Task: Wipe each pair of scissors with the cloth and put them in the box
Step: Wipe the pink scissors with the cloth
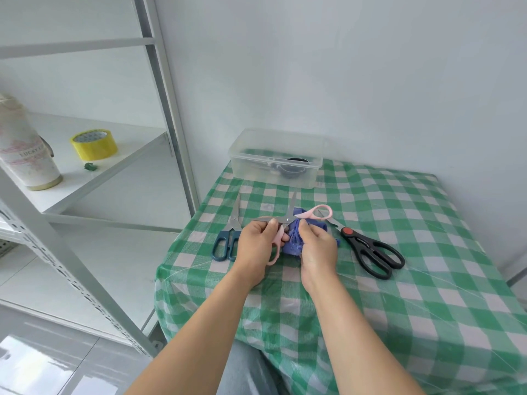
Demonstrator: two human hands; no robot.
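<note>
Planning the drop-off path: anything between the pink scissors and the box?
Nothing visible. The pink scissors, in the left hand, are in front of the box with only bare tablecloth between. Blue scissors lie to the left, black scissors to the right, both off that line. The box top looks open.
</note>
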